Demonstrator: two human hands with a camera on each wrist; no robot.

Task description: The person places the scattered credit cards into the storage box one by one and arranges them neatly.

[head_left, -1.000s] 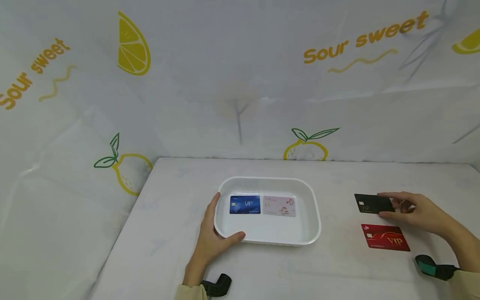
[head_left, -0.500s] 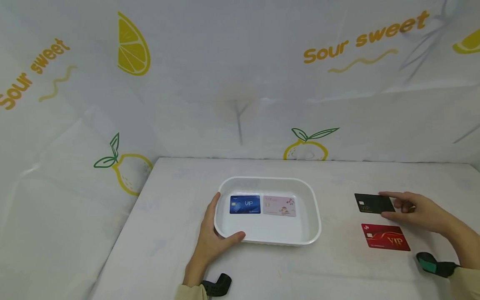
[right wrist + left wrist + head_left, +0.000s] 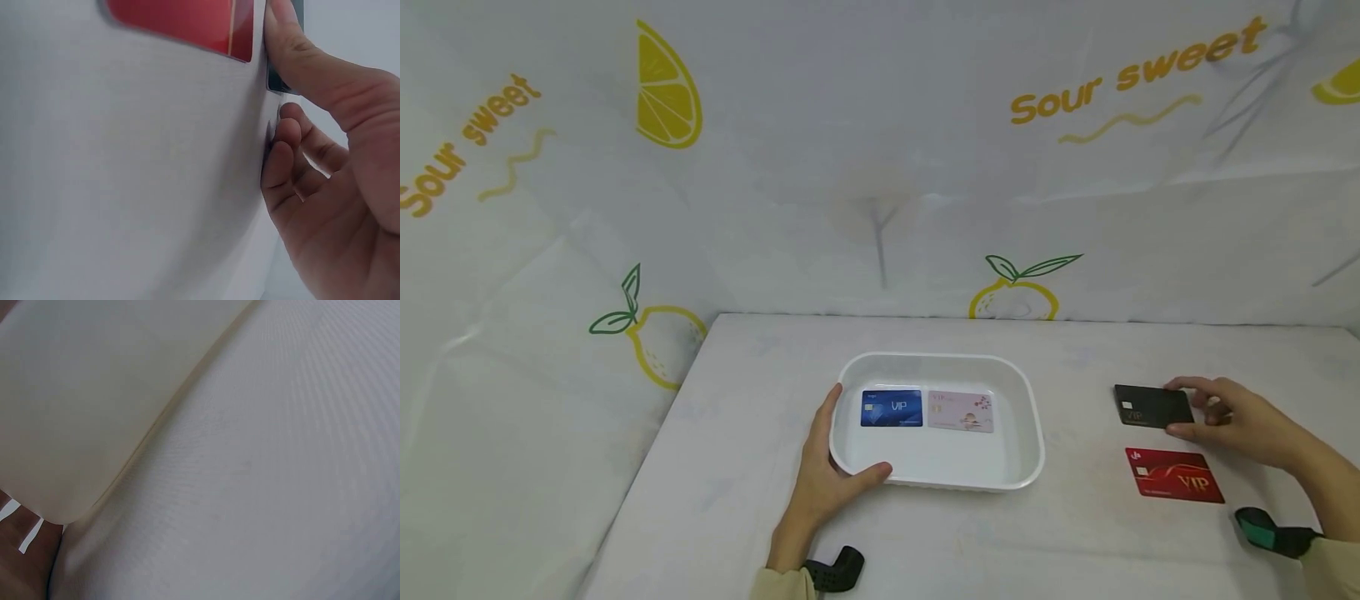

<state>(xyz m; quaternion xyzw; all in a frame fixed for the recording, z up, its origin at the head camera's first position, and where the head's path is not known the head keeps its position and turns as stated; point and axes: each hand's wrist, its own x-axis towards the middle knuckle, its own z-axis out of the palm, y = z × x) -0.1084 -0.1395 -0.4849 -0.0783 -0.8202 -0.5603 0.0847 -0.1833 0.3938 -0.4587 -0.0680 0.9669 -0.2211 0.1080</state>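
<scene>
- Head view: white tray [image 3: 937, 460] on the pale table [image 3: 1037, 537]; its long side lies across the person, which gives room for cards side by side.
- Blue card [image 3: 892, 408] inside at ten o'clock, pink card [image 3: 961, 412] inside at two; both flat, chip ends left, apparently lined up so each face shows.
- Left hand [image 3: 827, 482] at the tray's eight o'clock, grasping that corner: fingers along the end, thumb along the near side. Probably a steadying hold; a light tray would slide easily.
- Black card [image 3: 1150, 407] outside, well apart at three o'clock, chip end facing the tray. Right hand [image 3: 1243, 423] pinches its far end, index at the upper edge, thumb at the lower; likely done so to leave most of the face uncovered.
- Red card [image 3: 1175, 476] at six o'clock of the black one, flat on the table, apart from it, untouched.
- Left wrist view: pale wall, probably the tray's side, filling ten o'clock; part of the hand at seven. Finger contact too cropped to judge here.
- Right wrist view: thumb against the black card at one o'clock, other fingers bent beneath, seemingly tucked clear; red card at twelve. Cannot tell whether the black card touches the table.
</scene>
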